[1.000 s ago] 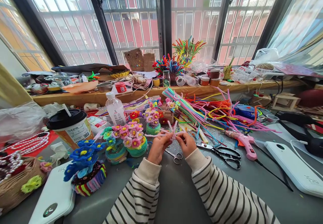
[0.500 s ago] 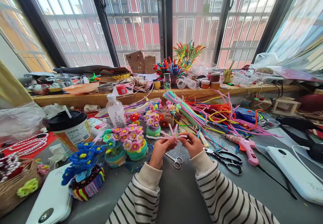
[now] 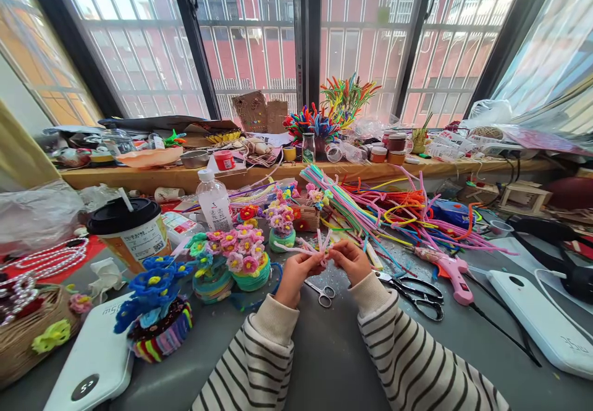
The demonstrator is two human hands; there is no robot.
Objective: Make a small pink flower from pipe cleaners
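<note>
Several pale pink pipe cleaners [image 3: 319,241] fan out from a shared middle between my two hands, over the grey table. My left hand [image 3: 300,273] is closed around them, its thumb and fingers pinching near the centre. Close beside it, my right hand [image 3: 353,260] pinches the pipe cleaners from the right with thumb and forefinger; its exact hold is partly hidden. Small silver scissors [image 3: 325,295] lie on the table beneath my hands. Larger black-handled scissors [image 3: 420,295] rest just right of my right wrist.
Pipe-cleaner flower pots [image 3: 248,262] and a blue flower pot [image 3: 157,315] stand left, near a lidded cup [image 3: 134,235] and a bottle [image 3: 214,201]. Loose coloured pipe cleaners [image 3: 361,207] spread behind. A pink glue gun [image 3: 456,275] and a white power bank [image 3: 540,318] lie right.
My right hand has drawn in slightly toward the left hand, its fingertips now at the middle of the pink pipe cleaners. The left hand keeps its pinch.
</note>
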